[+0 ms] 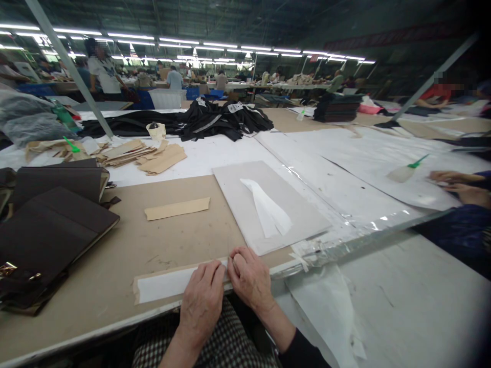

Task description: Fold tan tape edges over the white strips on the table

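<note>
Both hands on a flat paper strip at the near table edge.
I see left hand [201, 301] flat, pressing the white strip [169, 283] on its tan backing; right hand [249, 276] curled, fingertips pinching the strip's end. Grey board [299, 214] behind, smooth, carrying a white cutout [268, 207].

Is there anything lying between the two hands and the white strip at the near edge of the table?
Nothing visible does. The left hand rests directly on the white strip, and the right hand has its fingertips at the strip's right end. The grey board lies farther back, apart from both.
</note>
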{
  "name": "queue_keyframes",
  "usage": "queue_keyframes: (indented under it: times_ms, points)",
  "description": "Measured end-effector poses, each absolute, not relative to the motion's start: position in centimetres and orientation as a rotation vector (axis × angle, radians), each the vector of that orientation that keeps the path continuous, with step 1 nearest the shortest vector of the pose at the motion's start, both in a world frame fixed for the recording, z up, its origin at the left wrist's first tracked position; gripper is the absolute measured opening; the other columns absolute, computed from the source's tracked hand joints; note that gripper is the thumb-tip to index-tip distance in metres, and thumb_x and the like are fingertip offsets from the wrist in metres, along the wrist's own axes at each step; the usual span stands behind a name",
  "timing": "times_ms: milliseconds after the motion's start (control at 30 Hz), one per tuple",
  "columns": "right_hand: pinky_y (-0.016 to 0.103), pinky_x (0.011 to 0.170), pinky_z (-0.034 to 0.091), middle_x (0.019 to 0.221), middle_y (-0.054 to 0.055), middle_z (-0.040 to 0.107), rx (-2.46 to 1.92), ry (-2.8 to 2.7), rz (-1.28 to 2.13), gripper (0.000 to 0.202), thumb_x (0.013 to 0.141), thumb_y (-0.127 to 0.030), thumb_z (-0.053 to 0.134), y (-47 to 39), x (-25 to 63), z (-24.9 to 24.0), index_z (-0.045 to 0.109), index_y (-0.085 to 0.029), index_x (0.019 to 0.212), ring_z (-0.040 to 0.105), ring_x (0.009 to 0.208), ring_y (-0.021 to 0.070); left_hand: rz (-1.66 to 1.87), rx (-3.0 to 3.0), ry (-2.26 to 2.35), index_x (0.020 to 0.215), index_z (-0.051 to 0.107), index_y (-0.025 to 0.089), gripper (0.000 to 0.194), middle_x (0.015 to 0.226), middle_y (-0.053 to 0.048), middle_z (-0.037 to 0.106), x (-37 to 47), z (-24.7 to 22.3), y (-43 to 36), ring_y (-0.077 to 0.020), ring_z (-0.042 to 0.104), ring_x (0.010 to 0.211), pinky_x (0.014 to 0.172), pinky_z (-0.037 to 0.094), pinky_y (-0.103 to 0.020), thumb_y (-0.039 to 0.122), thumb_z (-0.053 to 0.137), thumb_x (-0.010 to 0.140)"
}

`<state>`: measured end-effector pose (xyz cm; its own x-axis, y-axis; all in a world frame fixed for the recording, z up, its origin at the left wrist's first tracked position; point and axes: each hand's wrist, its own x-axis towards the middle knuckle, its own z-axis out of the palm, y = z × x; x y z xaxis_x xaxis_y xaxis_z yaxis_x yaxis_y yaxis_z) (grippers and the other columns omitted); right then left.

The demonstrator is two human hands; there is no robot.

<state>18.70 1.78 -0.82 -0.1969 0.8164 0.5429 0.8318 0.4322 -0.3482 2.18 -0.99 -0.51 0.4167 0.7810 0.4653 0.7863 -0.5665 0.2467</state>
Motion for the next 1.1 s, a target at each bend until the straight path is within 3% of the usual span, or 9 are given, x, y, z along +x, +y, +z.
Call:
queue_keyframes:
  times_ms: [1100]
  points:
    - [0.034,0.078,0.044,0.093,0.007,0.062,-1.386,-2.010,-0.026,0.023,0.099,-0.013,0.049,1.63,18.68,-0.47,0.052,-0.022,0.078,0.057,0.087,0.0213,-0.843,-2.620,-1.452,0.124,0.056,0.014,0.033,0.118,-0.012,0.063,2.25,-0.36,-0.99,-0.0261,0.058,0.106,0.095,0.053,-0.044,0.004,0.047,0.095]
